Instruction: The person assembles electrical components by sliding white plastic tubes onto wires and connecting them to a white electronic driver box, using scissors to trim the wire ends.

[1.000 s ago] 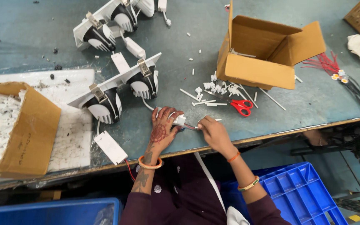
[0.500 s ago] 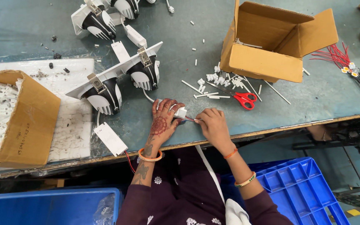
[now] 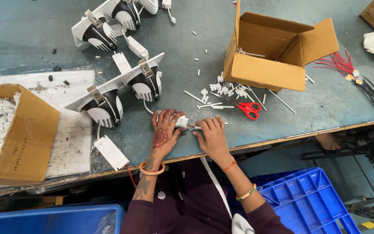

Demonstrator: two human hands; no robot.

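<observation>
My left hand grips a small white connector block on the teal workbench, near its front edge. My right hand pinches thin wires at the right side of that block; its fingertips hide the wire ends. A white cable runs from the block up to a twin black-and-white downlight fixture just left of my hands. A white driver box lies below that fixture, by the bench edge.
Red-handled scissors and several white connector pieces lie right of my hands. An open cardboard box stands behind them. A carton of white parts sits at the left. Red and black wires lie far right. Blue crates stand below.
The view has shifted slightly. My hands stay together on the connector block, the right fingers working at its side; nothing else on the bench has moved.
</observation>
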